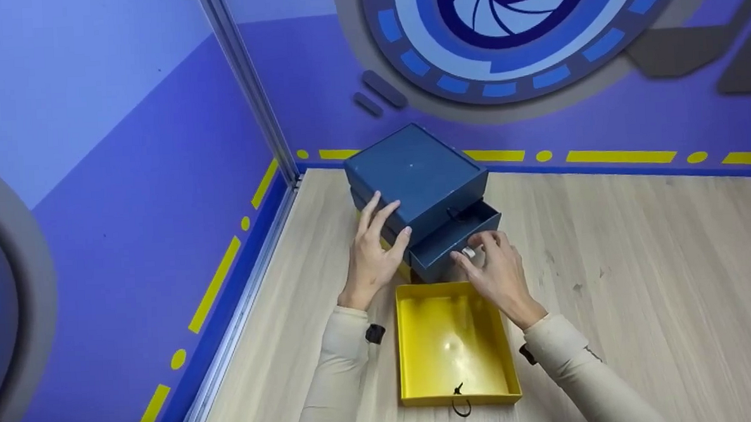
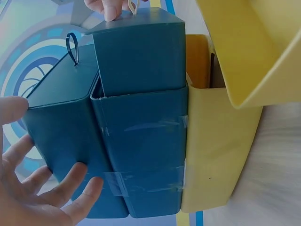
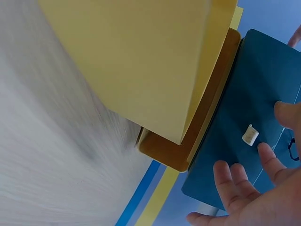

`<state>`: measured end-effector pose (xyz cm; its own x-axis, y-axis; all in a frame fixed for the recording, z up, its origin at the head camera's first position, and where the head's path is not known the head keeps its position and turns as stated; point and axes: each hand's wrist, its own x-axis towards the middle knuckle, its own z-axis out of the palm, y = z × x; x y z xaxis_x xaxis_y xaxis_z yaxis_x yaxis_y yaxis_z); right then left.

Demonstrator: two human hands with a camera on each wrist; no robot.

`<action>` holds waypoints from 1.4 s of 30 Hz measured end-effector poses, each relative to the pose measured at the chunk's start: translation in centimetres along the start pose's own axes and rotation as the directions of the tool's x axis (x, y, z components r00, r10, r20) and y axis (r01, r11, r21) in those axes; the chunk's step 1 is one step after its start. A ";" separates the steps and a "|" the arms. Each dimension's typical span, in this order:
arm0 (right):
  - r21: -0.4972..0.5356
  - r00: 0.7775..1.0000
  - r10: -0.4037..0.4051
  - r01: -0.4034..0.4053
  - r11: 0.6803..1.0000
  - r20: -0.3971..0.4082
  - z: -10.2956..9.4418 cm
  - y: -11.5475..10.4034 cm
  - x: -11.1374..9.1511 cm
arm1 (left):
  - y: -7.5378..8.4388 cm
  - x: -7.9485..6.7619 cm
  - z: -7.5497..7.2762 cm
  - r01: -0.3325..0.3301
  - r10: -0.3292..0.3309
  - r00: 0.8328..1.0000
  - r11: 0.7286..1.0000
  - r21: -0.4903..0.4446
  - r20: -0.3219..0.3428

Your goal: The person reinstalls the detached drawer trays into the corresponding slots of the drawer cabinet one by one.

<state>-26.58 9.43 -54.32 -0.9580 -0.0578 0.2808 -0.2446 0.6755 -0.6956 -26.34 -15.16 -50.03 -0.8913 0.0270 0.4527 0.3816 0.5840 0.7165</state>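
Note:
A stack of small drawer boxes stands on the table, with a dark blue top box [image 1: 415,171] above a second blue one. From that second box a blue drawer [image 1: 456,236] is partly pulled out. My left hand [image 1: 377,255] spreads its fingers by the left side of the top box. By the drawer's front is my right hand [image 1: 498,272], its thumb and fingers around a white pull tab [image 3: 250,135] without visibly pinching it. A yellow drawer [image 1: 451,344] with a black loop lies in front of the stack.
Beneath the blue boxes sits a yellow box casing [image 2: 216,150]. Clear tape [image 2: 143,179] runs across the sides of the boxes. A purple-blue patterned wall [image 1: 306,74] stands behind the wooden table [image 1: 638,275], and another wall closes off the left.

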 end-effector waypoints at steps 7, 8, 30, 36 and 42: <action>-0.022 0.999 -0.034 0.034 0.999 0.001 -0.2 0.0 0.5 | 0.2 0.3 -0.1 -0.003 0.003 1.000 1.000 0.029 -0.001; -0.023 0.999 -0.035 0.036 0.999 0.002 -0.2 0.0 0.5 | 0.2 0.3 -0.2 -0.004 0.004 1.000 0.999 0.033 -0.001; -0.017 0.995 -0.054 0.055 0.998 0.080 -0.2 0.1 1.8 | -0.1 0.4 0.0 -0.005 0.005 1.000 1.000 0.001 0.003; 0.028 0.985 -0.068 0.064 0.998 0.157 0.1 0.3 2.1 | -0.4 0.2 0.0 -0.009 0.009 1.000 1.000 0.003 -0.017; 0.033 0.979 -0.077 0.072 0.997 0.191 0.2 0.4 2.5 | -0.6 0.1 0.0 -0.015 0.014 1.000 1.000 -0.006 -0.020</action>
<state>-29.06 9.45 -54.03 -0.9471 -0.2490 0.2026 -0.3182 0.6449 -0.6948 -26.65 -15.49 -50.38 -0.8807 0.0194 0.4734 0.3961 0.5783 0.7132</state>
